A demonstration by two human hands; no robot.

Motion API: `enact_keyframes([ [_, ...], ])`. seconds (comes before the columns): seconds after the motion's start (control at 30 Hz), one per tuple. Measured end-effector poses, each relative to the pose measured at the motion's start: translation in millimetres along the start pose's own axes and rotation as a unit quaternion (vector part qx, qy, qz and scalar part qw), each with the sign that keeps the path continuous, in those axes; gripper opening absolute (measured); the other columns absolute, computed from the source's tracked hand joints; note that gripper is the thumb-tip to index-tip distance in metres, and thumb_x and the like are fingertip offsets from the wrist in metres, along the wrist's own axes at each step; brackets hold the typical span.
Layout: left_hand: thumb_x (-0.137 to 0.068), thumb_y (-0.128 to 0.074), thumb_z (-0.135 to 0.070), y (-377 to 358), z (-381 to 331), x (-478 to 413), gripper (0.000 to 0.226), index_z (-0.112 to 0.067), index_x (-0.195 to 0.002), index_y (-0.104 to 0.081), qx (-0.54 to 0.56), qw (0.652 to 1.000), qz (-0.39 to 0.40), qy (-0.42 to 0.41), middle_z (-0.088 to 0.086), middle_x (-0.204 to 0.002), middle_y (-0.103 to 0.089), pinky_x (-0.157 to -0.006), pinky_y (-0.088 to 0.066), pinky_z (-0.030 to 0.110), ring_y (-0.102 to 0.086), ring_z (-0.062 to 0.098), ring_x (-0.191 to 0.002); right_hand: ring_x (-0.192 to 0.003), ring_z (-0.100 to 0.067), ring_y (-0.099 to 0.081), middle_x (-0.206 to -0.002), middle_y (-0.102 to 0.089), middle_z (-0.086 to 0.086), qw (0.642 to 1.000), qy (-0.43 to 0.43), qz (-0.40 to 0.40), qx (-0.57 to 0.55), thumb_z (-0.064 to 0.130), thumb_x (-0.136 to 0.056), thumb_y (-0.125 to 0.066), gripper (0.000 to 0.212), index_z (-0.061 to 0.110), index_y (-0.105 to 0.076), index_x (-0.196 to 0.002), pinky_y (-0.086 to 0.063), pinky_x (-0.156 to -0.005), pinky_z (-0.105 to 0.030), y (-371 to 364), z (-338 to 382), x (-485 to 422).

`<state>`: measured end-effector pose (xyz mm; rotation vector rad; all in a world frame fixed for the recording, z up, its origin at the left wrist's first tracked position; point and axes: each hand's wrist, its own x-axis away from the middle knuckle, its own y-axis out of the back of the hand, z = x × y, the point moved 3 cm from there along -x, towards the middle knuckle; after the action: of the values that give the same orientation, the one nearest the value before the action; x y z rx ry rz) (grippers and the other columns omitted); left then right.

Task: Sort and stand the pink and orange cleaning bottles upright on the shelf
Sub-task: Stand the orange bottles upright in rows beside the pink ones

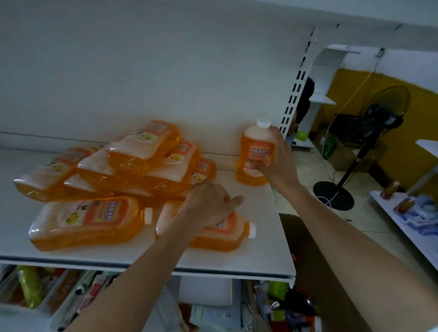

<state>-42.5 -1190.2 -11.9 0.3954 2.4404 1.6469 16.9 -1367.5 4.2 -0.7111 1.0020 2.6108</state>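
Observation:
One orange bottle (254, 155) with a white cap stands upright at the back right of the white shelf (264, 249). My right hand (279, 164) grips its side. Several orange bottles (137, 159) lie in a heap at the shelf's middle. In front of the heap two more lie flat: one at the left (88, 220) and one at the right (224, 232). My left hand (208, 203) hovers over the right one with relaxed fingers, thumb spread; whether it touches the bottle is unclear. No pink bottle shows.
A slotted shelf upright (296, 91) bounds the shelf at the right. Below it a lower shelf holds mixed packaged goods (288, 314). A black standing fan (375, 123) and another low shelf with blue packs (423, 219) stand on the floor to the right.

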Motion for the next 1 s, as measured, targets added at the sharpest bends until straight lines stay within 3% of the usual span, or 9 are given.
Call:
enact_keyframes([
  [0.1, -0.088, -0.031, -0.066, -2, -1, 0, 0.064, -0.017, -0.076, -0.07, -0.012, 1.0, 0.017, 0.002, 0.0, -0.075, -0.066, -0.083, -0.047, 0.031, -0.058, 0.014, -0.086, -0.103, 0.002, -0.042, -0.127, -0.046, -0.006, 0.997, -0.042, -0.012, 0.068, 0.02, -0.071, -0.08, 0.09, 0.019, -0.025, -0.142, -0.04, -0.077, -0.011, -9, -3, -4],
  [0.2, -0.089, -0.035, -0.063, 0, -4, 3, 0.056, -0.019, -0.093, -0.07, -0.054, 0.998, 0.024, -0.01, 0.003, -0.103, -0.063, -0.091, -0.039, 0.034, -0.049, 0.018, -0.109, -0.108, -0.027, -0.054, -0.125, -0.051, -0.01, 0.99, -0.062, -0.002, 0.124, 0.036, -0.073, -0.077, 0.094, 0.03, -0.015, -0.144, -0.049, -0.078, -0.039, -16, -9, -6],
  [0.3, -0.09, -0.035, -0.06, 0, -6, 7, 0.053, -0.02, -0.103, -0.067, -0.062, 0.998, 0.022, -0.01, 0.005, -0.116, -0.056, -0.092, -0.036, 0.034, -0.045, 0.021, -0.113, -0.104, -0.029, -0.059, -0.125, -0.055, -0.01, 0.987, -0.054, 0.018, 0.152, 0.048, -0.073, -0.073, 0.103, 0.033, -0.001, -0.145, -0.053, -0.075, -0.043, -15, -13, -9],
  [0.43, -0.094, -0.037, -0.05, 1, -9, 12, 0.045, -0.015, -0.104, -0.065, -0.031, 0.999, -0.015, -0.012, 0.006, -0.106, -0.059, -0.087, -0.044, 0.032, -0.051, 0.021, -0.102, -0.122, -0.036, -0.047, -0.142, -0.04, -0.015, 0.981, -0.062, 0.038, 0.178, 0.06, -0.07, -0.07, 0.112, 0.041, 0.013, -0.143, -0.049, -0.088, -0.052, -10, -14, -9],
  [0.57, -0.097, -0.039, -0.024, -2, -11, 13, 0.024, -0.016, -0.105, -0.06, 0.049, 0.997, -0.066, 0.001, 0.006, -0.099, -0.063, -0.082, -0.051, 0.038, -0.059, 0.022, -0.093, -0.131, -0.037, -0.033, -0.143, -0.032, -0.017, 0.966, -0.006, -0.015, 0.259, 0.038, -0.086, -0.063, 0.089, 0.02, -0.004, -0.15, -0.047, -0.089, -0.051, 3, -3, 6],
  [0.67, -0.094, -0.043, -0.013, -4, -11, 14, 0.021, -0.02, -0.109, -0.056, 0.065, 0.993, -0.081, 0.053, 0.004, -0.106, -0.061, -0.083, -0.051, 0.037, -0.056, 0.023, -0.101, -0.119, -0.031, -0.046, -0.129, -0.046, -0.015, 0.979, 0.014, -0.025, 0.203, 0.027, -0.09, -0.058, 0.053, 0.013, -0.037, -0.136, -0.047, -0.079, -0.036, 7, 10, 26],
  [0.77, -0.089, -0.047, -0.007, -5, -20, 13, 0.036, -0.014, -0.125, -0.045, 0.042, 0.992, -0.078, 0.085, 0.01, -0.121, -0.053, -0.093, -0.042, 0.036, -0.045, 0.027, -0.117, -0.09, -0.024, -0.063, -0.099, -0.061, -0.006, 0.972, -0.134, 0.144, 0.131, 0.041, -0.093, -0.051, 0.036, 0.01, -0.057, -0.111, -0.047, -0.065, -0.028, -5, 15, 49],
  [0.87, -0.088, -0.048, -0.005, -6, -27, 9, 0.045, -0.009, -0.131, -0.037, 0.052, 0.992, -0.067, 0.096, 0.015, -0.13, -0.045, -0.104, -0.033, 0.039, -0.035, 0.031, -0.125, -0.076, -0.016, -0.063, -0.102, -0.058, -0.003, 0.887, -0.32, 0.332, 0.033, 0.05, -0.092, -0.047, 0.048, 0.011, -0.054, -0.118, -0.056, -0.059, -0.029, -13, 28, 70],
  [1.0, -0.088, -0.051, -0.008, -4, -22, 5, 0.043, -0.01, -0.13, -0.039, 0.14, 0.983, -0.04, 0.112, 0.015, -0.133, -0.042, -0.104, -0.034, 0.041, -0.036, 0.031, -0.124, -0.101, -0.018, -0.059, -0.117, -0.057, -0.005, 0.859, -0.288, 0.41, -0.104, 0.031, -0.089, -0.06, 0.034, 0.011, -0.055, -0.116, -0.058, -0.073, -0.035, -10, 32, 73],
])
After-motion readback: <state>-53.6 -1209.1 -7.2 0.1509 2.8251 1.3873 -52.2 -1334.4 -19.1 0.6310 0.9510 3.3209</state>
